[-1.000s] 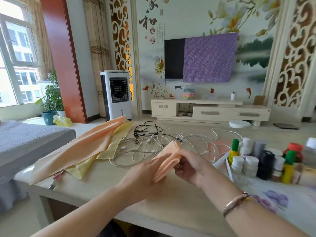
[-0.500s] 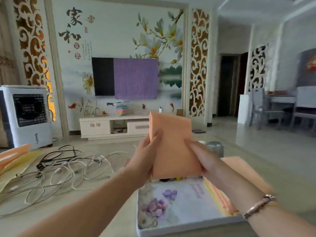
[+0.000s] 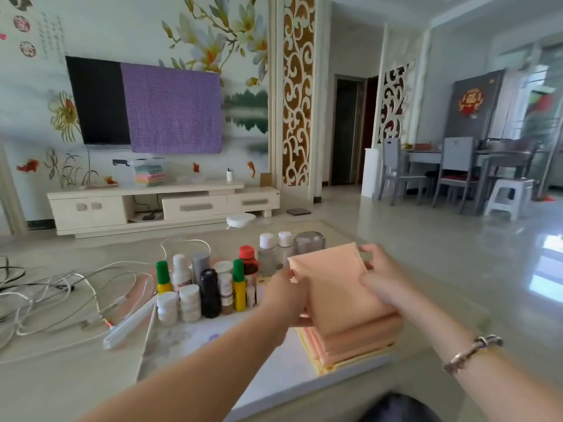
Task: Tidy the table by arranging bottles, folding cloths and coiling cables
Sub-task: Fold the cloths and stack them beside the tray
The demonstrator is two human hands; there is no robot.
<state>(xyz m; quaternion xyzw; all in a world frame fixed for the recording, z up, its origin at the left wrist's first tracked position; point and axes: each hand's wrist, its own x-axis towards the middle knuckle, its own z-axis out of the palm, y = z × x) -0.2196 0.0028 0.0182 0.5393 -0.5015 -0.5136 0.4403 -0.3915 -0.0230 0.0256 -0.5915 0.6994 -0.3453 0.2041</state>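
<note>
A folded peach cloth point(image 3: 333, 287) is held between both hands, tilted, its lower edge touching the stack of folded peach and yellow cloths point(image 3: 359, 342) on the white flowered tray point(image 3: 274, 370). My left hand point(image 3: 286, 296) grips its left edge from below. My right hand point(image 3: 377, 275) pinches its right edge. Several bottles point(image 3: 213, 284) stand grouped at the tray's far left. Tangled white cables point(image 3: 61, 296) lie on the table to the left.
A white bar-shaped device point(image 3: 131, 322) lies beside the bottles. The beige table point(image 3: 61, 385) ends close to the tray's right side. Beyond are a TV cabinet point(image 3: 161, 208), a round white floor robot point(image 3: 240, 220) and dining chairs point(image 3: 457, 172).
The view swung right from the cables to the tray. Both hands carried the folded peach cloth right and lowered it onto the stack of folded cloths.
</note>
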